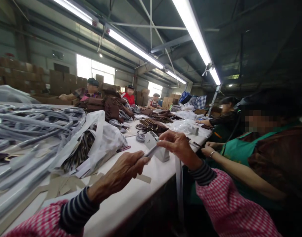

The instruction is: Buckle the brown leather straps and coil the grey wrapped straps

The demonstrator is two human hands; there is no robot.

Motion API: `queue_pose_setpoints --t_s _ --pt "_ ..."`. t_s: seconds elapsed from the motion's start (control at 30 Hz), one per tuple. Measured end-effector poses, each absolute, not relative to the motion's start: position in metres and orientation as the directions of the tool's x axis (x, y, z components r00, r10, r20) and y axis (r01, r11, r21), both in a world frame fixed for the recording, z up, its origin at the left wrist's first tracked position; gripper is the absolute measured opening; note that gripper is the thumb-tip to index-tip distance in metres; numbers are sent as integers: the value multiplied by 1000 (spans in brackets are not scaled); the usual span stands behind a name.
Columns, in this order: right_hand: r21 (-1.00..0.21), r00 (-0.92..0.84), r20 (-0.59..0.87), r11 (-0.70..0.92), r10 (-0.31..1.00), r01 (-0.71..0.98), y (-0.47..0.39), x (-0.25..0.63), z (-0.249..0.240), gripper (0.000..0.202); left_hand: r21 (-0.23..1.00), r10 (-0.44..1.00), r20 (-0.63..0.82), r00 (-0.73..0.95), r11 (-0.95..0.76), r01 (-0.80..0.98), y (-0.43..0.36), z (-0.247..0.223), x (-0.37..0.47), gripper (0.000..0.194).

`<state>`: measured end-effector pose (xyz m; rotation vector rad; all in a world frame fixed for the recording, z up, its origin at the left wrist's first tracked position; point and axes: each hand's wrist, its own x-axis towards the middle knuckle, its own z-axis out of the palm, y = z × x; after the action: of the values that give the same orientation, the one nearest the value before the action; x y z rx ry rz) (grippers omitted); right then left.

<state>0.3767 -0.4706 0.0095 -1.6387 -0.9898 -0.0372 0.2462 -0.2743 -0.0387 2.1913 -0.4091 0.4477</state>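
A grey strip (152, 151) is stretched between my two hands above the table's edge. My left hand (122, 169) pinches its lower left end. At the upper right end, the thumb and fingers of my right hand (177, 144) are closed on it. A long pale strap (179, 187) hangs down below my right hand, over the table edge. Just behind the hands a light grey dispenser (162, 154) stands on the white table (131, 194), with a small grey coil (140, 137) beside it.
Plastic-wrapped straps (42, 125) cover the table's left side. A white bag (105, 131) of dark pieces stands nearer the middle, brown goods (112, 107) behind. A person in a green apron (240, 151) sits close on the right; others work further back.
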Motion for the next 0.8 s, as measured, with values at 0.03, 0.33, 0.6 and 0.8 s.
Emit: queue_pose_setpoints --t_s 0.03,0.33,0.6,0.8 --pt "-758 610 539 19 581 652 -460 383 3 34 792 -84 406 910 -464 -396 -278 -37 247 47" --pt "-902 745 427 188 512 388 -389 279 -124 48 819 232 243 942 471 -327 -262 0 238 28" --pt "-993 581 96 38 808 112 -457 279 -50 40 542 7 698 716 -659 -522 -260 -30 243 25" --pt "-858 588 267 -90 764 506 -469 347 21 43 512 -188 556 810 -689 -512 -270 -38 245 39"
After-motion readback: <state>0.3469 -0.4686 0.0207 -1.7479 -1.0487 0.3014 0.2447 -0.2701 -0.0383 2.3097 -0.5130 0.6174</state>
